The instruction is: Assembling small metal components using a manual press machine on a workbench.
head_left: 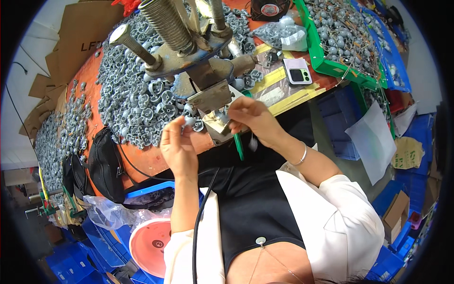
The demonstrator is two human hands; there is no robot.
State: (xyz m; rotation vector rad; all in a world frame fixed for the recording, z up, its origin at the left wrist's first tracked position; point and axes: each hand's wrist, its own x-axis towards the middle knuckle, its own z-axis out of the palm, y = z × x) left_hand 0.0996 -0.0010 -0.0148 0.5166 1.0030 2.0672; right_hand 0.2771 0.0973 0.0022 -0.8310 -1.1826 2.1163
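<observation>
A metal press [203, 78] with thick threaded bolts stands on the orange table, a steel block and a small work plate [215, 122] low on its front. My left hand [178, 149] is to the left of that plate, thumb and finger closed at a small rounded grey plastic part [189, 121]. At the plate's right side, my right hand [255, 120] has its fingers curled in. From under them a green-handled tool [238, 146] slants down past the table edge; its upper end is hidden. A small grey piece lies on the plate, too small to make out.
Grey plastic parts [127, 90] heap around the press. To the right are a phone [297, 72], a clear bag of parts [283, 35] and a green crate [321, 64] of wired pieces. A black pouch [105, 165] lies left; a pink basin [150, 246] and blue bins stand below.
</observation>
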